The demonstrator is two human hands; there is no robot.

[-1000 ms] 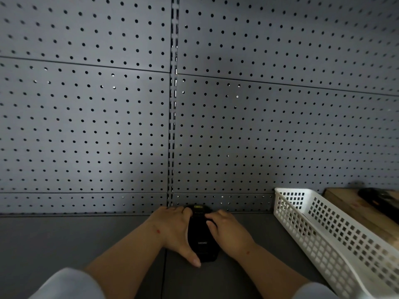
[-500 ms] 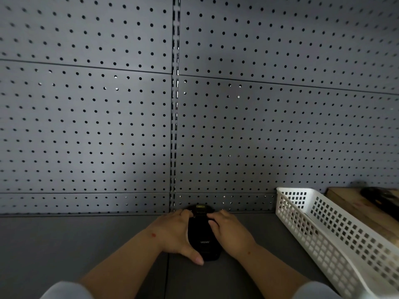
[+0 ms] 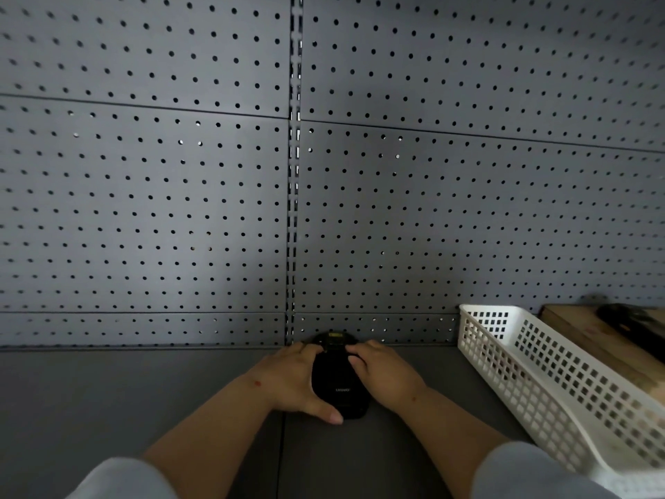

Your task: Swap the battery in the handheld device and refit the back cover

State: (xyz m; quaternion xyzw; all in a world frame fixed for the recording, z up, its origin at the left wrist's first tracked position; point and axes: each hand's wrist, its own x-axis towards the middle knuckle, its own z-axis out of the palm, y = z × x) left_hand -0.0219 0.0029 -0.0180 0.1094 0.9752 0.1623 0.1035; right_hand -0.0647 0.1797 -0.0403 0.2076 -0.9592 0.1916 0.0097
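Observation:
A black handheld device (image 3: pixel 338 387) lies back side up on the grey shelf, its far end close to the pegboard wall. Small pale lettering shows on its dark back. My left hand (image 3: pixel 293 383) grips its left side, thumb stretched along the near left edge. My right hand (image 3: pixel 385 376) holds the right side, with fingers curled over the upper part of the back. The device's front face is hidden underneath. No loose battery or separate cover shows.
A white perforated plastic basket (image 3: pixel 539 376) stands at the right, running toward me. Behind it lies a wooden board (image 3: pixel 590 329) with a dark object (image 3: pixel 629 316) on it. A grey pegboard wall (image 3: pixel 216 192) rises just behind the device.
Both hands stay on the device in almost the same spot. The fingers have shifted slightly near the device's far end.

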